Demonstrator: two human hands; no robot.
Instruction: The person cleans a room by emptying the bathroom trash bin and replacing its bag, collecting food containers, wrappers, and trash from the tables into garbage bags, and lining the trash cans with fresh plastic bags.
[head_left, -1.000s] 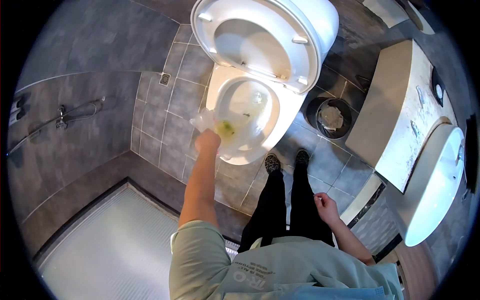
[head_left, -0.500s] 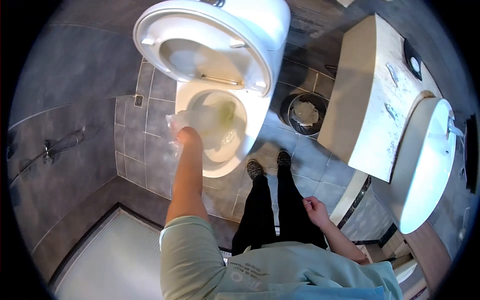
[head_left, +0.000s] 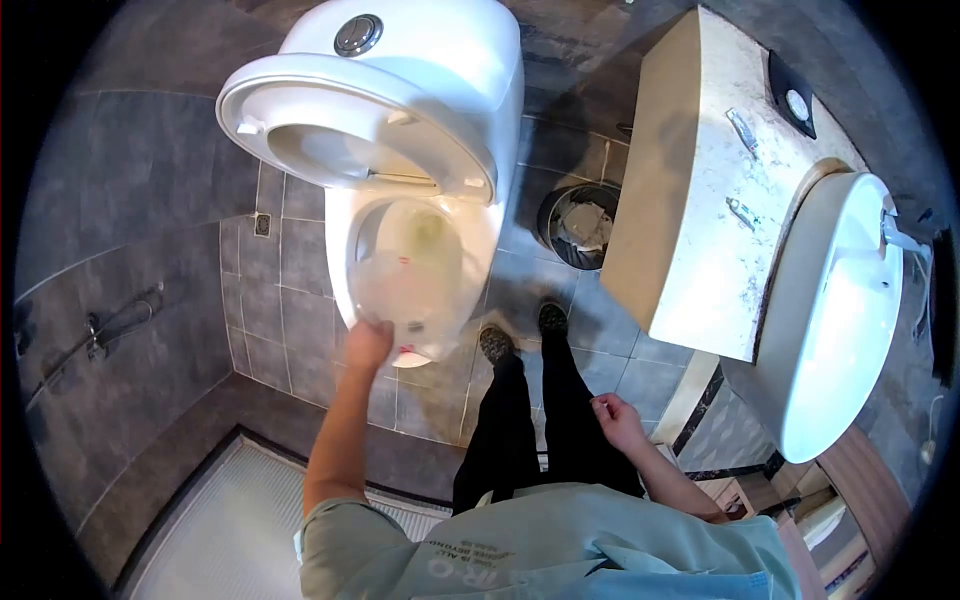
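My left hand (head_left: 370,343) is closed on a translucent plastic bag (head_left: 415,300) with small red marks, over the front of the toilet bowl (head_left: 340,240). Greenish matter (head_left: 425,230) shows at the back of the bowl, partly behind the bag. The toilet's seat and lid (head_left: 350,110) are raised. Beside my right thigh, my right hand (head_left: 619,420) hangs with its fingers curled together; whether anything is in them is too small to tell.
A black bin (head_left: 580,225) with crumpled paper stands right of the toilet. Further right are a stained countertop (head_left: 740,190) and a white washbasin (head_left: 835,320). A shower fitting (head_left: 95,337) is on the left wall. A ribbed pale panel (head_left: 230,520) lies at lower left.
My left hand has drawn back toward me, and the bag now hangs spread out over the bowl's front. The view has shifted, showing the flush button. My right hand stays by my thigh.
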